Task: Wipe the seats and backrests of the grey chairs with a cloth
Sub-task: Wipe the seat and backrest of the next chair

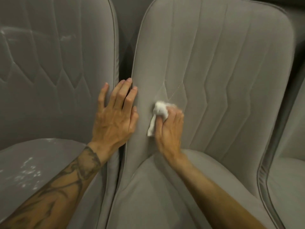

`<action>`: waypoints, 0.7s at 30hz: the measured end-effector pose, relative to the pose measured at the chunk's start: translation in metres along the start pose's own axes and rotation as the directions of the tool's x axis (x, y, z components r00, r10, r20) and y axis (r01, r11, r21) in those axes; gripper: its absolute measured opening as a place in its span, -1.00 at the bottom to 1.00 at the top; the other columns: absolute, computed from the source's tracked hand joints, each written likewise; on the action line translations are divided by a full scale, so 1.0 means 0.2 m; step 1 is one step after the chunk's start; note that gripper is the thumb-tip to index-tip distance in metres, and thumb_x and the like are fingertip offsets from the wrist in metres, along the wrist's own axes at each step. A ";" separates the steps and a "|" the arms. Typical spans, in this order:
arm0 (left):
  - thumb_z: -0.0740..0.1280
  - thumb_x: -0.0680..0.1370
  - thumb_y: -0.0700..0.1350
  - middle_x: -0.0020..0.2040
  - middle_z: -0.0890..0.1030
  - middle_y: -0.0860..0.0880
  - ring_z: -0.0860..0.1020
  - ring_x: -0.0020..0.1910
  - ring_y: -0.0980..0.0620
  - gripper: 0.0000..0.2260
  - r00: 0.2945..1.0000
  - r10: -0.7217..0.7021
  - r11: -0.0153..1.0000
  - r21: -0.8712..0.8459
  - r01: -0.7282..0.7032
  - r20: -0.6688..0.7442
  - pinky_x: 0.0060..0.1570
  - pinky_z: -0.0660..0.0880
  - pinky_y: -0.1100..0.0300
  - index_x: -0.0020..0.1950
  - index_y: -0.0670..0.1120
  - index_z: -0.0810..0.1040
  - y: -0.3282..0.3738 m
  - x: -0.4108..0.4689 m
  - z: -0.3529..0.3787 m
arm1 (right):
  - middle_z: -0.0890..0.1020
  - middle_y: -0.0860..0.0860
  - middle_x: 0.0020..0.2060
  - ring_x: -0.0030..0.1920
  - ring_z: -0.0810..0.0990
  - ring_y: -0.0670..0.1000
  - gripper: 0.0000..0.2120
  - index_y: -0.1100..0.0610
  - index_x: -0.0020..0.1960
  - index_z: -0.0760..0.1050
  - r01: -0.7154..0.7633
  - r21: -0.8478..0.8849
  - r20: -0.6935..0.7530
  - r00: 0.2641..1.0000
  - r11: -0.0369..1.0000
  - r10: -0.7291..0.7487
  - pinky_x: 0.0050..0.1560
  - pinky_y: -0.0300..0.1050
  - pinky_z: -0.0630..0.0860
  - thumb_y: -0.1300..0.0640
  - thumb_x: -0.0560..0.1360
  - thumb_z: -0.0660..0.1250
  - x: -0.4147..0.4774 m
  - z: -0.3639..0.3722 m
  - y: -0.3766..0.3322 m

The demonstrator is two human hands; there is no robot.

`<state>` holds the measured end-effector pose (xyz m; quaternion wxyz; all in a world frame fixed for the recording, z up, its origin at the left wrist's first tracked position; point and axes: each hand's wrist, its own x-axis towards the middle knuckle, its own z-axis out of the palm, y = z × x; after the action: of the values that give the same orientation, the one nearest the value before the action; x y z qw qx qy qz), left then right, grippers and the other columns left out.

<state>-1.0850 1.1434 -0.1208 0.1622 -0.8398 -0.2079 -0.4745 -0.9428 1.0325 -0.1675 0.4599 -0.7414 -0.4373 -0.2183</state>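
Observation:
A grey upholstered chair fills the middle of the view, its quilted backrest [222, 71] rising above its seat [156, 195]. My right hand [168, 129] grips a bunched white cloth [159, 113] and presses it against the lower left part of that backrest. My left hand [115, 113] lies flat with straight fingers across the gap between this chair and the grey chair on the left [49, 71], touching both backrest edges.
The left chair's seat [33, 171] and backrest carry white smears and specks. Part of a third grey chair [293, 162] shows at the right edge. The chairs stand tightly side by side with narrow dark gaps between them.

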 end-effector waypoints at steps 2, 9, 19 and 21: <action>0.24 0.67 -0.12 0.62 0.35 -0.19 0.35 0.61 -0.17 -0.53 1.000 -0.001 1.000 -0.002 0.001 -0.001 0.67 -0.03 -0.17 0.58 -0.19 0.34 0.01 0.00 0.00 | 0.47 0.03 0.17 0.14 0.44 0.08 -0.67 0.14 0.28 0.42 -0.014 -0.009 0.234 0.972 1.000 0.016 0.24 0.03 0.40 -0.02 0.66 0.07 -0.21 -0.02 0.03; 0.21 0.67 -0.10 0.67 0.24 -0.16 0.28 0.65 -0.13 -0.47 0.995 -0.073 0.996 -0.055 0.077 0.069 0.68 -0.12 -0.18 0.63 -0.17 0.26 0.08 -0.07 -0.03 | 0.49 0.05 -0.04 -0.04 0.48 0.17 -0.80 0.11 0.05 0.46 -0.034 -0.375 0.411 0.889 0.926 0.200 0.00 0.11 0.42 0.02 0.69 0.13 -0.41 -0.29 0.35; 0.17 0.67 -0.12 0.65 0.29 -0.16 0.30 0.64 -0.14 -0.54 0.964 -0.090 0.979 -0.154 0.131 0.249 0.66 0.09 -0.18 0.58 -0.16 0.34 0.19 -0.44 -0.14 | 0.50 0.08 0.18 0.16 0.44 0.16 -0.71 0.14 0.22 0.44 0.123 -0.224 0.655 0.753 0.967 0.056 0.18 0.09 0.35 -0.02 0.69 0.08 -0.51 -0.13 0.07; 0.15 0.68 -0.12 0.60 0.37 -0.18 0.37 0.59 -0.15 -0.59 0.947 -0.102 0.974 -0.161 0.157 0.304 0.62 0.20 -0.16 0.51 -0.19 0.42 0.20 -0.54 -0.22 | 0.49 0.06 0.17 0.14 0.43 0.14 -0.70 0.14 0.23 0.43 0.150 -0.130 0.701 0.713 0.980 -0.016 0.18 0.07 0.34 -0.03 0.69 0.07 -0.57 -0.16 -0.03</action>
<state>-1.1478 1.0661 -0.1956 0.0202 -0.8967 -0.2403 -0.3712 -1.0052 0.9551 -0.2326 0.1835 -0.7861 -0.5900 0.0182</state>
